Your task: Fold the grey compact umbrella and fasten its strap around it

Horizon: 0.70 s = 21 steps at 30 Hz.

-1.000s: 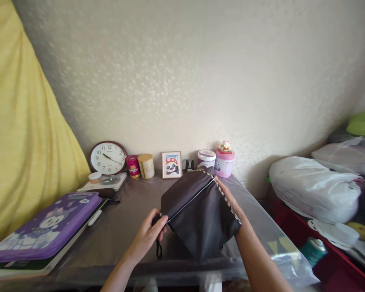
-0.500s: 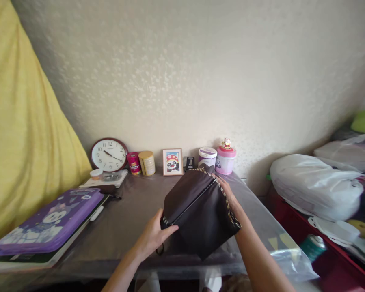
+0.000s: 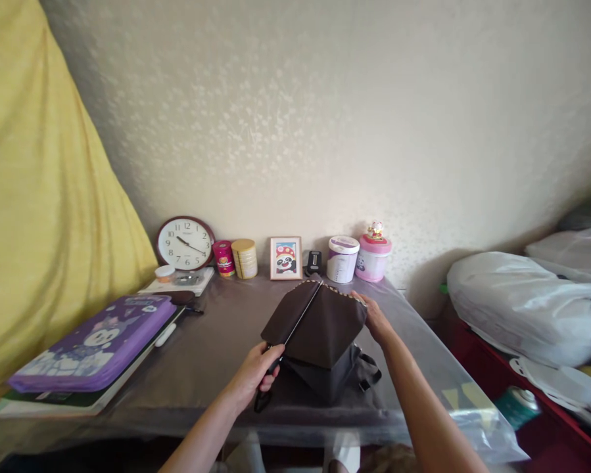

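Note:
A dark brown folding umbrella (image 3: 319,328) lies loosely collapsed over the table, its canopy in slack panels with a patterned trim along the far edge. My left hand (image 3: 258,371) is closed around its black handle, and a wrist loop (image 3: 262,399) dangles below. A thin metal rib or shaft (image 3: 302,315) runs from that hand toward the far edge. My right hand (image 3: 374,318) grips the trimmed canopy edge at the right, its fingers partly behind the fabric. Beneath the canopy's right side hangs a black strap (image 3: 370,373).
Along the wall stand a clock (image 3: 185,243), a pink tin (image 3: 223,258), a yellow tin (image 3: 244,259), a panda picture frame (image 3: 286,258) and two tubs (image 3: 343,259). A purple case (image 3: 95,345) lies left. White bags (image 3: 524,305) sit on the right, beyond the grey table (image 3: 216,328).
The umbrella has tilted lower, with its rib swinging more upright and the strap now showing at right. My left hand has moved round the handle. The view has shifted slightly left.

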Available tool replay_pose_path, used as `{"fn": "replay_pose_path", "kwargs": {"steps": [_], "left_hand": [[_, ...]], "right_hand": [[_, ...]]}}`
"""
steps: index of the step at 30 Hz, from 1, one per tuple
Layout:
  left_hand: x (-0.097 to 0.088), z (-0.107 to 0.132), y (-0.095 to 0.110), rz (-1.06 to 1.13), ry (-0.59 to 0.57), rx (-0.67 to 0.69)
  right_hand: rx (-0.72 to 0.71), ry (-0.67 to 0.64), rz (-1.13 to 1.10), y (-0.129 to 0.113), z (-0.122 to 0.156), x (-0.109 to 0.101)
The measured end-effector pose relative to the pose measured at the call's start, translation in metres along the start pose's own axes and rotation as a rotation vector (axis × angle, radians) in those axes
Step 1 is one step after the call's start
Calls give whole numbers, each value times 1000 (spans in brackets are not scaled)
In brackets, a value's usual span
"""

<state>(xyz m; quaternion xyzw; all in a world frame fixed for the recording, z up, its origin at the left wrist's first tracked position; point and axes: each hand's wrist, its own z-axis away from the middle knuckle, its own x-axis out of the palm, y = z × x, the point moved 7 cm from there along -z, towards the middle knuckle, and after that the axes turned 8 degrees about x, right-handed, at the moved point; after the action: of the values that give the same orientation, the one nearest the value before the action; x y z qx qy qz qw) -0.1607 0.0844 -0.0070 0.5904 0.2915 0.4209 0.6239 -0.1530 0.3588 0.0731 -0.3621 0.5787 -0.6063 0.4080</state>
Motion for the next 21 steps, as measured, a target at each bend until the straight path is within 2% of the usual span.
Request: {"fn": "replay_pose_path", "kwargs": {"steps": [3, 6, 12, 15, 18, 21], "left_hand": [[-3, 0, 0, 8, 23, -8], [-5, 0, -1, 1, 38, -24], [-9, 0, 1, -27, 34, -13], [-11, -1, 0, -45, 34, -6], [-14, -3, -2, -62, 35, -4], [-16, -3, -3, -76, 42, -7]], "right_hand": [[97, 7, 65, 10, -2, -11], [161, -109, 120, 16, 0, -11], [66, -419, 101, -4, 22, 5], [13, -526, 74, -14, 30, 9], [11, -529, 124, -10, 28, 7], [-3, -438, 229, -4, 19, 1]]}}
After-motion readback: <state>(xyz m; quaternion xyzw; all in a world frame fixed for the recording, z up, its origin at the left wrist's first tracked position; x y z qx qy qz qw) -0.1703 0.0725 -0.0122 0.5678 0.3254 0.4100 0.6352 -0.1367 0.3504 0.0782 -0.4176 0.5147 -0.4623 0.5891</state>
